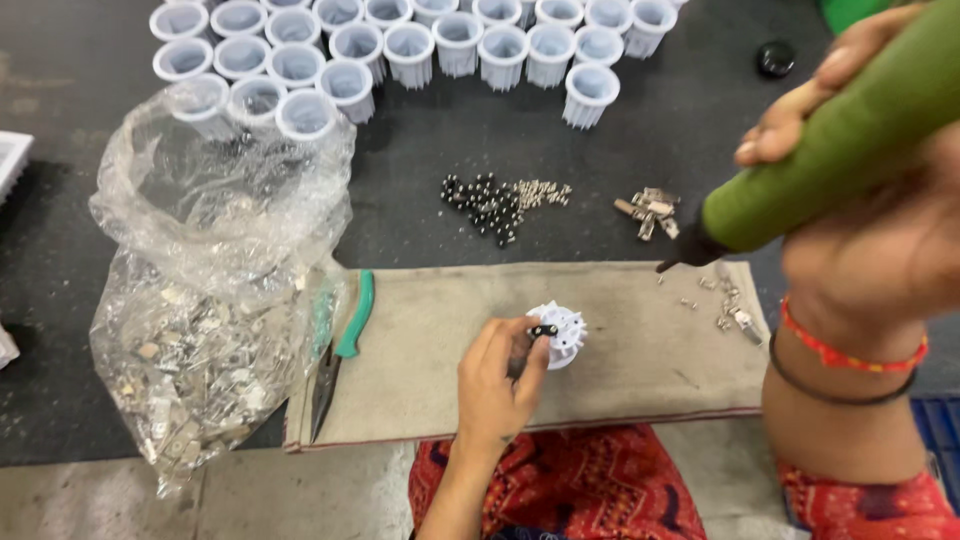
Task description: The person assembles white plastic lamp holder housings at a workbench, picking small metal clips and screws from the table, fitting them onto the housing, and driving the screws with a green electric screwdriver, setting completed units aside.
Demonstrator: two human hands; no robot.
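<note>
Left fingers: thumb and forefinger of the left hand (492, 385) are pinched on a small black bit at the top of a white ribbed part (560, 333), so clamped, not loose.
White part: sits on the cloth (620, 380), roughly mid-cloth, right at the left fingertips.
Right fingers: the right hand (870, 230) is wrapped tight round a green driver (840, 150), thumb lying along the barrel.
Driver: tilted, dark tip (672, 262) pointing down-left, hanging above the cloth's far edge and well apart from the white part.
Wrist: red thread band and a dark band on the right wrist.
Cloth: beige, spread on the dark worktop (60, 150) in front of the person's red patterned lap.
Pliers: green-handled pliers (345, 345) lie at the cloth's left end.
Bag: big clear bag (205, 300) of small metal pieces, just left of the pliers.
Loose bits: black balls and screws (495, 203) in a heap beyond the cloth, metal clips (648, 212) near them.
Back rows: lots of the same white parts (420, 45) standing in rows at the far side.
</note>
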